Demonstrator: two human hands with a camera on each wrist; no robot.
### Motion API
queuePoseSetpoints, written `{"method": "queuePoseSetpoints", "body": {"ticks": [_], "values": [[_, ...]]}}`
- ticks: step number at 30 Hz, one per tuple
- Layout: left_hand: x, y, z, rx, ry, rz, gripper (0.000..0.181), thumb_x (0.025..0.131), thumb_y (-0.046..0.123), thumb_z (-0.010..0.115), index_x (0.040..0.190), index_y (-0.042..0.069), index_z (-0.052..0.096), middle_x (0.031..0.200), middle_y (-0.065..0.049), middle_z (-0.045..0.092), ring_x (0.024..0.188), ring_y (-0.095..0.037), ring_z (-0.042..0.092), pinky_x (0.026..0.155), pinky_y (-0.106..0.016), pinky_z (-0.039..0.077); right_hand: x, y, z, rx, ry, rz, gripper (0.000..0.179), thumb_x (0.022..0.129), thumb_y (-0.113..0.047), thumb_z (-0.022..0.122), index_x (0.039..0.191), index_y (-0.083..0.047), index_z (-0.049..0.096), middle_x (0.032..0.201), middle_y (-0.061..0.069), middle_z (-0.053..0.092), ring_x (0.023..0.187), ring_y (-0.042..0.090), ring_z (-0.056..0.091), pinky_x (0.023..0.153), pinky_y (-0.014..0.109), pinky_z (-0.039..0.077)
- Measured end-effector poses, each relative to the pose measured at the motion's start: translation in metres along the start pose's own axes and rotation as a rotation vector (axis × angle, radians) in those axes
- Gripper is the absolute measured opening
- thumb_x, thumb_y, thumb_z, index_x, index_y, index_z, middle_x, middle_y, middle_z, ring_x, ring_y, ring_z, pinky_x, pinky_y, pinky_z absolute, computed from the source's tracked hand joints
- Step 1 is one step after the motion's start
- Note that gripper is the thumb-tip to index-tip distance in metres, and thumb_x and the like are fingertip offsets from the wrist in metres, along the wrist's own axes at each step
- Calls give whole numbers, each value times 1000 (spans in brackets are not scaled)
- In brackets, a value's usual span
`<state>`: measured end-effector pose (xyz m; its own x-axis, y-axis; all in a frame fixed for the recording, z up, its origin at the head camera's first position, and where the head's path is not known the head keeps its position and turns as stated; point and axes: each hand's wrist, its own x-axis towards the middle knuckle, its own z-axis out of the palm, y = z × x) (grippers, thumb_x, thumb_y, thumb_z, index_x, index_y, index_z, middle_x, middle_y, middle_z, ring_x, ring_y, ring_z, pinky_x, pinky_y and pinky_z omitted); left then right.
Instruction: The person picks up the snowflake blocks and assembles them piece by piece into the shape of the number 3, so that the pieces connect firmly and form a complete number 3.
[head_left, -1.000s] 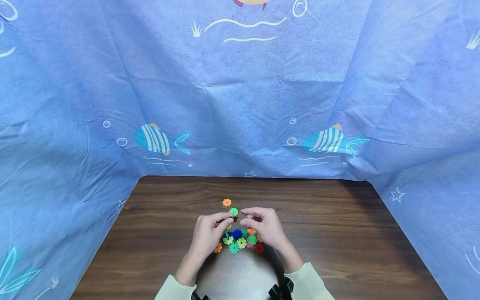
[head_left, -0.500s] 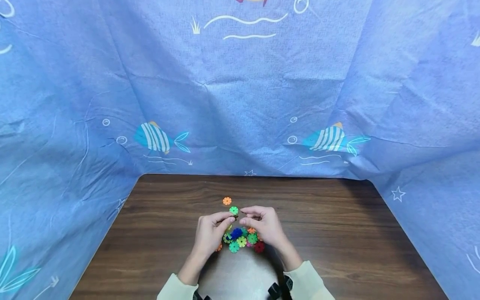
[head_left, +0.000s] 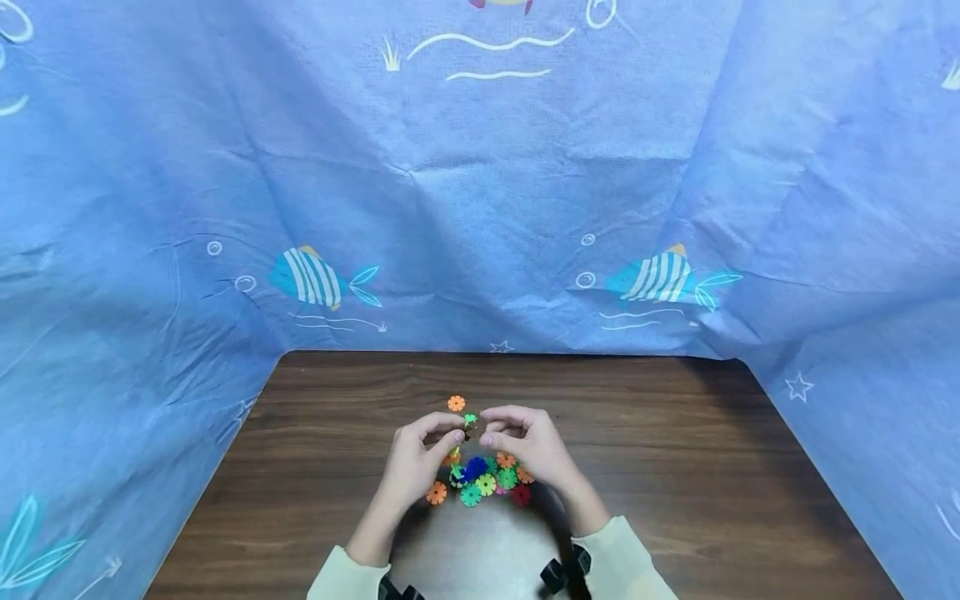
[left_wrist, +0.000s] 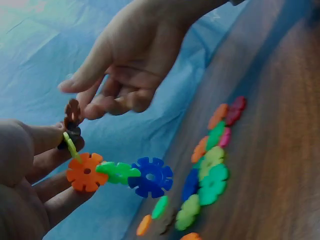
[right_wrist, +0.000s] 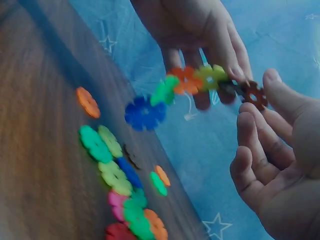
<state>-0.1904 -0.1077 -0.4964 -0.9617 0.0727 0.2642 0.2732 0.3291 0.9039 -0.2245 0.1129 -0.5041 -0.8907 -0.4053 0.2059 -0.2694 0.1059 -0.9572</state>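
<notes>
Six discs long by an onlooker's count, a chain (left_wrist: 81,181) is held up off the table (head_left: 637,467), about midway between its left and right edges and well short of its far edge. The left hand (head_left: 412,454) pinches it close to the black disc (right_wrist: 229,86); the right hand (head_left: 528,442) is poised just beside the end, thumb and forefinger parted by the brown disc (right_wrist: 259,100), though whether they touch it cannot be told.

The step looks like seating that brown disc. It should go best with a firm pinch on the black disc, the brown one taken by its outer rim, slot to slot, and a straight push rather than a twist; squeezing the free length could spring a joint.

Beyond the black disc come a yellow disc (right_wrist: 216,74), an orange disc (left_wrist: 75,175), a green disc (left_wrist: 120,173) and a blue disc (left_wrist: 143,176), all bright, thin and turned at differing angles, with notched rims; orange and blue show a central hole. Loose discs (head_left: 507,478) lie clustered on the table below.
</notes>
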Motion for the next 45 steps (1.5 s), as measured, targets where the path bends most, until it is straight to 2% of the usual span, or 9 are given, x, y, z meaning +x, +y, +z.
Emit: {"method": "queuePoseSetpoints", "body": {"ticks": [4,9,13,17,25,31,36,41,45], "values": [[5,0,-13,-44,61,-16,13,97,9,71,108,12,77,96,-5,78,88,-20,74,75,-24,58,17,-1,-8,-41,-15,-2,35,91,-11,78,124,-1,70,103,17,76,86,21,74,78,46,62],[8,-1,-24,-51,126,-51,13,98,8,69,110,7,75,99,-11,78,92,-26,74,79,-23,57,52,12,-11,-315,-72,28,31,89,-19,81,117,-6,75,98,3,77,85,14,70,77,30,59],[7,-6,-28,-34,155,-65,14,99,9,69,111,6,74,102,-10,78,94,-23,74,82,-24,57,70,29,-8,-488,-189,90,25,92,-20,79,114,-9,76,95,-4,76,81,10,68,73,29,57],[5,-7,-29,-31,168,-87,14,98,8,70,111,6,75,102,-11,78,93,-20,74,81,-22,57,79,42,-3,-627,-272,125,23,91,-24,81,112,-15,79,99,-5,77,85,10,70,75,32,58],[6,-4,-30,-24,177,-103,13,96,7,72,108,5,76,99,-12,79,87,-13,74,74,-21,55,85,41,6,-813,-297,116,25,86,-31,85,108,-20,81,106,-5,78,98,15,71,87,36,58],[5,-2,-29,-37,178,-102,14,95,5,73,108,1,75,97,-12,79,86,-8,73,72,-19,54,87,37,10,-869,-346,140,24,87,-26,85,110,-21,82,113,-4,78,104,17,71,89,36,58],[4,0,-28,-51,183,-99,14,94,3,72,107,0,75,97,-14,79,87,-12,74,72,-18,53,86,38,13,-864,-337,166,17,84,-22,87,99,-19,80,100,-5,76,92,13,68,84,34,57],[4,0,-28,-53,175,-103,12,95,4,72,106,3,76,97,-15,79,85,-8,73,72,-19,54,85,40,10,-795,-311,153,21,83,-15,87,94,-20,70,85,-9,67,79,8,61,79,31,53],[4,-3,-28,-48,165,-91,11,94,4,73,105,4,77,96,-14,79,83,-5,72,70,-20,54,83,35,3,-645,-261,105,21,84,-11,85,99,-16,71,82,-8,69,77,7,63,75,29,55]]}}
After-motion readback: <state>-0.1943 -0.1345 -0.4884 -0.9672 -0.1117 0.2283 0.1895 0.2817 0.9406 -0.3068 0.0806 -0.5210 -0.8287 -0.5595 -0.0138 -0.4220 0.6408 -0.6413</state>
